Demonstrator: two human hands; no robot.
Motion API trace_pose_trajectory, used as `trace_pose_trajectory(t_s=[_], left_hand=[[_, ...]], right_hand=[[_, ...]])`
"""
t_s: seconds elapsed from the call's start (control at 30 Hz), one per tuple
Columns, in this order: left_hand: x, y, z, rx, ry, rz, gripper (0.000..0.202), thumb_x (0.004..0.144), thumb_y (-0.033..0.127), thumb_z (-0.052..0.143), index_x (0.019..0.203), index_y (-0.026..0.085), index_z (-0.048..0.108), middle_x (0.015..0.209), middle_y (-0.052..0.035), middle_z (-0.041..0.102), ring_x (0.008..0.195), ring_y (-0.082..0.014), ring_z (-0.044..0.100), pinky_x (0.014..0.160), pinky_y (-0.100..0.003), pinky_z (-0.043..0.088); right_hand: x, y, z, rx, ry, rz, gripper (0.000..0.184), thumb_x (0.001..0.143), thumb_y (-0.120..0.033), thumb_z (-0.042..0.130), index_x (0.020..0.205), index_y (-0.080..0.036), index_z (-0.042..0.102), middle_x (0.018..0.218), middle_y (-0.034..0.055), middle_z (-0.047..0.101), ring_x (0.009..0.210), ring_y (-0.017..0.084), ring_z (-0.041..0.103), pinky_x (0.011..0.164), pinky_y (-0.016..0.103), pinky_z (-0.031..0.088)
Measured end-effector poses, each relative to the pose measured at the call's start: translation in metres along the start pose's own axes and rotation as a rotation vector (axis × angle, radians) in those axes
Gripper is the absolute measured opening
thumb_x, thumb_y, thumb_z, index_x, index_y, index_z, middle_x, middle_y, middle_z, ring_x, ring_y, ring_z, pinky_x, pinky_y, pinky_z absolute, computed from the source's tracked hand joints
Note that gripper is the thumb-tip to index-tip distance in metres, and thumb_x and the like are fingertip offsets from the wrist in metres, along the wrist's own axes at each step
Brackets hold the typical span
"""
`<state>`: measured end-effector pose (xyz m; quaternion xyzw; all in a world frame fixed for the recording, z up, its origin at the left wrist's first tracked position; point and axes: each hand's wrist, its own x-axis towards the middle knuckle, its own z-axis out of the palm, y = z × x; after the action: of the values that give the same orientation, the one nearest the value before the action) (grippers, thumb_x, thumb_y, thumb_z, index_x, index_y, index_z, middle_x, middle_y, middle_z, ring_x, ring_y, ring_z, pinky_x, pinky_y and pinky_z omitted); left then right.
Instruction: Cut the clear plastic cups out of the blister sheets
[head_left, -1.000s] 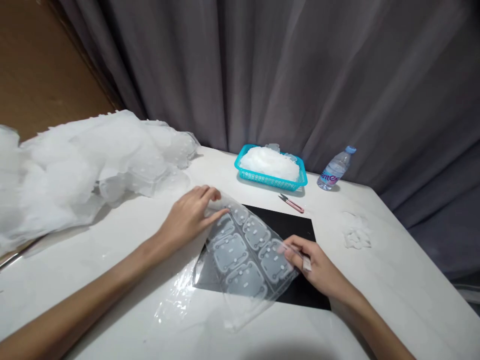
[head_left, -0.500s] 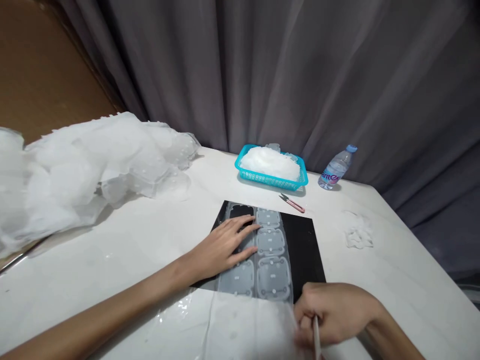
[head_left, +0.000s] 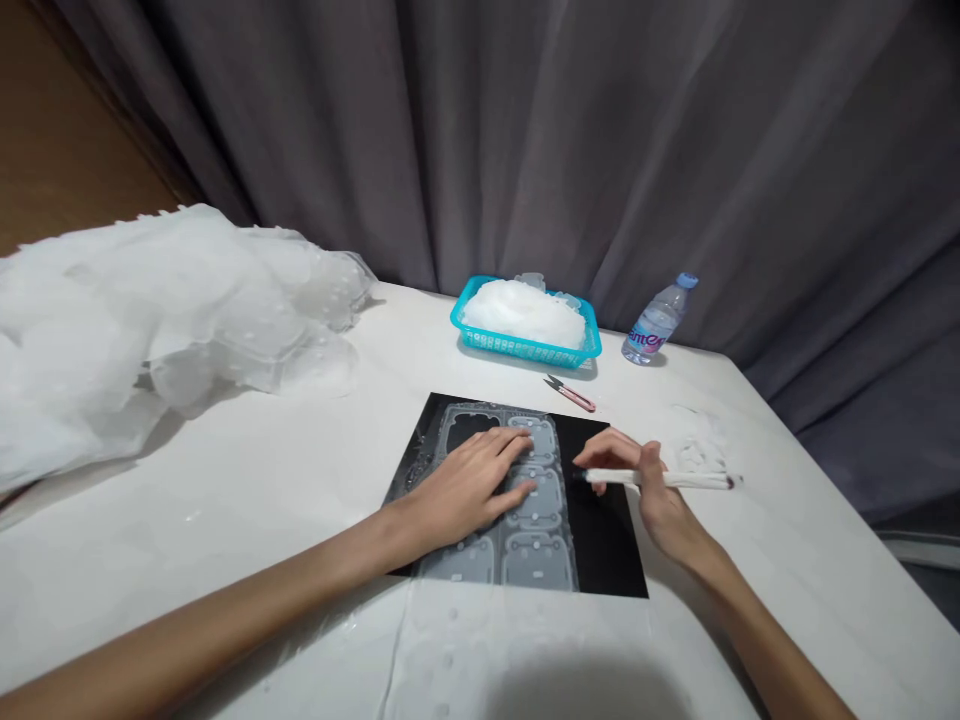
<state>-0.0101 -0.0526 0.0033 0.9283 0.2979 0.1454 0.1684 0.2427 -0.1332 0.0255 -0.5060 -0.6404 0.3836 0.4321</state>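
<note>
A translucent plastic sheet (head_left: 536, 545) with several moulded rounded-rectangle shapes lies flat over a black mat (head_left: 607, 530) on the white table. My left hand (head_left: 469, 480) rests flat on the sheet, fingers spread, pressing it down. My right hand (head_left: 637, 485) is just right of the sheet over the mat, fingers closed round a thin white pen-like tool (head_left: 667, 481) held almost level, its tip pointing left toward the sheet.
A turquoise basket (head_left: 525, 345) full of white pieces stands behind the mat, small pink snips (head_left: 570, 393) in front of it. A water bottle (head_left: 654, 323) stands at the right. A big heap of translucent plastic sheets (head_left: 135, 320) covers the left. Clear scraps (head_left: 701, 445) lie right.
The sheet went from lifted and tilted to flat on the mat. My left hand moved onto it. My right hand came up from the near edge beside the sheet with the tool.
</note>
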Motion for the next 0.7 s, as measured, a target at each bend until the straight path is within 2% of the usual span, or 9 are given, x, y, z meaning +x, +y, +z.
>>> trace_pose_trajectory(t_s=[0.07,0.1,0.2,0.27,0.37,0.5,0.63,0.7], left_hand=[[0.009,-0.003,0.006,0.006,0.002,0.017,0.051,0.105,0.049,0.056,0.144,0.016,0.053,0.156,-0.0157,0.055,0.143,-0.0341,0.051,0.120,-0.053,0.041],[0.012,-0.005,0.008,-0.002,0.006,0.025,0.052,0.105,0.051,0.055,0.144,0.017,0.053,0.156,-0.0148,0.054,0.144,-0.0338,0.051,0.121,-0.053,0.041],[0.015,-0.011,0.010,-0.048,0.023,0.040,0.053,0.103,0.055,0.057,0.144,0.021,0.054,0.155,-0.0116,0.055,0.144,-0.0319,0.051,0.120,-0.050,0.042],[0.016,-0.015,0.009,-0.074,0.036,0.055,0.053,0.101,0.056,0.060,0.141,0.022,0.057,0.154,-0.0107,0.057,0.144,-0.0316,0.051,0.121,-0.050,0.041],[0.018,-0.019,0.009,-0.093,0.054,0.090,0.051,0.099,0.057,0.062,0.138,0.023,0.061,0.150,-0.0097,0.060,0.144,-0.0308,0.052,0.127,-0.052,0.034],[0.019,-0.022,0.012,-0.067,0.051,0.106,0.056,0.099,0.060,0.061,0.139,0.022,0.061,0.152,-0.0102,0.059,0.144,-0.0308,0.053,0.130,-0.054,0.027],[0.019,-0.024,0.015,-0.050,0.052,0.121,0.058,0.099,0.062,0.059,0.141,0.022,0.061,0.154,-0.0104,0.056,0.145,-0.0305,0.051,0.131,-0.055,0.025],[0.019,-0.023,0.014,-0.033,0.056,0.122,0.058,0.099,0.063,0.059,0.139,0.021,0.062,0.151,-0.0108,0.058,0.148,-0.0318,0.046,0.129,-0.055,0.028]], right_hand=[[0.007,0.014,0.006,0.037,0.043,0.016,0.067,0.106,-0.070,0.021,0.100,-0.023,0.068,0.070,0.0001,0.058,0.059,0.016,0.055,0.064,0.031,0.049],[0.011,0.019,0.009,0.032,0.042,0.008,0.059,0.107,-0.066,0.029,0.097,-0.023,0.068,0.068,-0.0009,0.057,0.058,0.015,0.055,0.063,0.030,0.048],[0.022,0.024,0.016,-0.032,-0.015,-0.029,0.036,0.104,-0.052,0.055,0.090,-0.021,0.068,0.081,0.0009,0.064,0.069,0.015,0.065,0.070,0.029,0.052],[0.027,0.023,0.018,-0.062,-0.068,-0.029,0.026,0.099,-0.045,0.066,0.090,-0.021,0.070,0.089,0.0016,0.066,0.074,0.016,0.069,0.072,0.029,0.053],[0.032,0.021,0.015,-0.056,-0.115,0.030,0.020,0.096,-0.041,0.070,0.098,-0.021,0.071,0.092,0.0019,0.070,0.078,0.017,0.072,0.072,0.028,0.054],[0.035,0.020,0.005,-0.084,-0.107,0.092,0.023,0.094,-0.040,0.073,0.104,-0.019,0.071,0.090,0.0025,0.074,0.080,0.018,0.073,0.073,0.029,0.055],[0.036,0.015,0.006,-0.146,-0.158,-0.028,0.019,0.097,-0.038,0.070,0.096,-0.019,0.073,0.097,0.0053,0.074,0.088,0.019,0.071,0.080,0.031,0.055],[0.035,0.013,0.010,-0.181,-0.186,-0.106,0.018,0.099,-0.036,0.068,0.094,-0.020,0.074,0.098,0.0054,0.073,0.092,0.020,0.070,0.085,0.033,0.054]])
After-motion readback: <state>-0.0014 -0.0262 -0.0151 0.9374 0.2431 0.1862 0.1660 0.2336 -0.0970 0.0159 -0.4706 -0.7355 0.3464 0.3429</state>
